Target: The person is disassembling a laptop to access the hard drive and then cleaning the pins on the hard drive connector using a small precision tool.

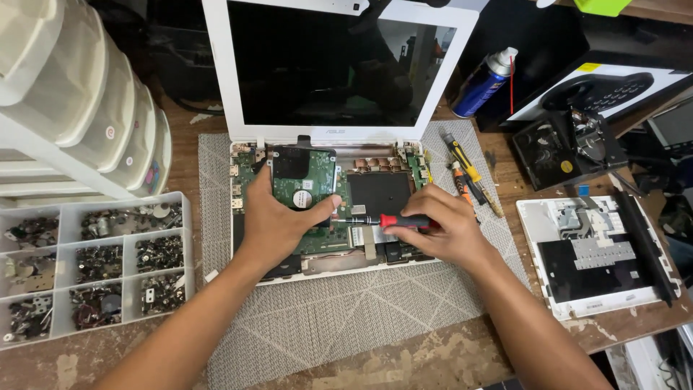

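Note:
A white laptop (pixel 245 94) lies open on a grey mat (pixel 339 310), its keyboard cover off and the green circuit board (pixel 249 170) bare. My left hand (pixel 278 217) grips a hard drive (pixel 303 173) by its lower edge, green board side up, over the left part of the chassis. My right hand (pixel 444 224) holds a screwdriver (pixel 375 220) with a red and black handle. It lies level, its tip pointing left towards my left thumb.
A clear compartment tray (pixel 94 267) of screws sits at the left, white drawers (pixel 79 101) behind it. Yellow-handled tools (pixel 469 173) lie right of the laptop. A blue spray can (pixel 485 83), a dismantled black drive (pixel 570 148) and a white keyboard cover (pixel 599 256) sit at the right.

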